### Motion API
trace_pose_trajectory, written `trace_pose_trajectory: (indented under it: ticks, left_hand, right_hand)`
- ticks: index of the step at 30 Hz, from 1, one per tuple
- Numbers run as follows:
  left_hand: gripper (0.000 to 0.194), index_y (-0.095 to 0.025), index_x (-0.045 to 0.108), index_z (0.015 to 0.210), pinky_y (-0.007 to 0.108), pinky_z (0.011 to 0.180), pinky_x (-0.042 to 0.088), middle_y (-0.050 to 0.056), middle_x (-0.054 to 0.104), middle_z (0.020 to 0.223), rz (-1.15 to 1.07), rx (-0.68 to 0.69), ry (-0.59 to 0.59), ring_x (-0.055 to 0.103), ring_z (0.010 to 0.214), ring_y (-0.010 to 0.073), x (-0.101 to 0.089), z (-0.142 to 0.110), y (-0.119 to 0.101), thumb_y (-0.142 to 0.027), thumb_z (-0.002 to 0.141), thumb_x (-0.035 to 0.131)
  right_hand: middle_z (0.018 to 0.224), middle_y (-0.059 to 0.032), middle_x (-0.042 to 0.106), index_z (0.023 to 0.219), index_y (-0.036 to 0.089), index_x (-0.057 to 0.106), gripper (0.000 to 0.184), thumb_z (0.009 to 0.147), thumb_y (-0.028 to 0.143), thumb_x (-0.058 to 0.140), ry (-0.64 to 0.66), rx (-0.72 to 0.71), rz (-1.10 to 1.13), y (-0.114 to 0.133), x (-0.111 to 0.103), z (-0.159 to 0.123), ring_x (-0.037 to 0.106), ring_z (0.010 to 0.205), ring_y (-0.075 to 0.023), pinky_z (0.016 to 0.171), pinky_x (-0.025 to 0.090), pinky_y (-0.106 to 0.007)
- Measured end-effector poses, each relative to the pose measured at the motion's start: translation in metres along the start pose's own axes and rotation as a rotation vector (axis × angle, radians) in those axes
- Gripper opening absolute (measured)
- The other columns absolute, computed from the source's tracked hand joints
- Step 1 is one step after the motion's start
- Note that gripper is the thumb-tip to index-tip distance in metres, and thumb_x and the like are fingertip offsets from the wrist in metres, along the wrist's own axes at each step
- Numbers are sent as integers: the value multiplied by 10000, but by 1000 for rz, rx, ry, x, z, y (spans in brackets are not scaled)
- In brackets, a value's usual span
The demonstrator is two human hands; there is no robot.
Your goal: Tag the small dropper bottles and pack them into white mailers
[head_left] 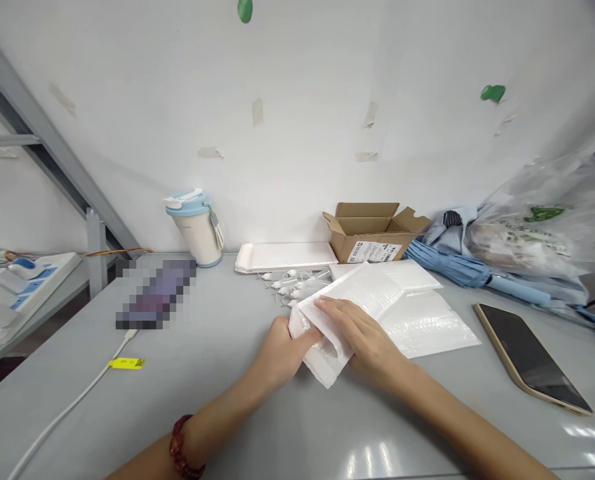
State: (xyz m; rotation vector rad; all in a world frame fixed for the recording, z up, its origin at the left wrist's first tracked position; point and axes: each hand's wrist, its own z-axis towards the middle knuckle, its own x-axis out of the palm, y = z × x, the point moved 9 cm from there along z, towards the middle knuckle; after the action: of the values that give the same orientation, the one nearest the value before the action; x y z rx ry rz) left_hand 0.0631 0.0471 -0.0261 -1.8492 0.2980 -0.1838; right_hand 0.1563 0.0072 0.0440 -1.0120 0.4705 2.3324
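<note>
Both of my hands grip a white bubble mailer (372, 288), tilted above the table near its middle. My left hand (283, 350) is closed on the mailer's near left corner, its thumb tucked in at the mouth. From the right, my right hand (362, 330) presses its fingers on the flap, which curls up. More white bubble mailers (430, 323) lie flat to the right, partly under the held one. Just behind my left hand is a pile of small clear plastic pieces with white tips (293, 283), partly covered by the mailer.
A stack of white mailers (287, 256) and an open cardboard box (372, 233) stand by the wall. A tumbler (197, 230) and a blurred-out device (156, 297) with a cable are left. Right are a phone (532, 357), blue umbrella (447, 263) and plastic bag (532, 220).
</note>
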Motion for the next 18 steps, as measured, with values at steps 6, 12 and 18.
trace_pose_trajectory:
  ticks: [6,12,18]
  left_hand:
    - [330,-176,398,508,208,465,286,-49,382,479,26,59,-44,370,482,92,-2,2,-1,-360,691,600]
    - [335,-161,483,514,223,473,347,-13,487,485,12,106,92,444,475,110,2,-3,-12,-370,771,530]
    - [383,-132,578,638,251,479,406,22,559,573,-36,223,85,520,457,124,-9,-8,-36,-448,826,470]
  right_hand:
    - [1193,-147,595,1238,108,464,365,881,60,400,40,-84,-130,9,4,-2,492,1188,-212,932,462,-389]
    - [1179,-146,589,1194,168,529,329,883,114,436,7,-36,-217,5,-7,1,500,1145,-246,873,436,-430]
    - [1000,-142,586,1098,178,591,329,807,75,475,-41,39,-272,-4,-17,5,536,923,-247,741,434,-412]
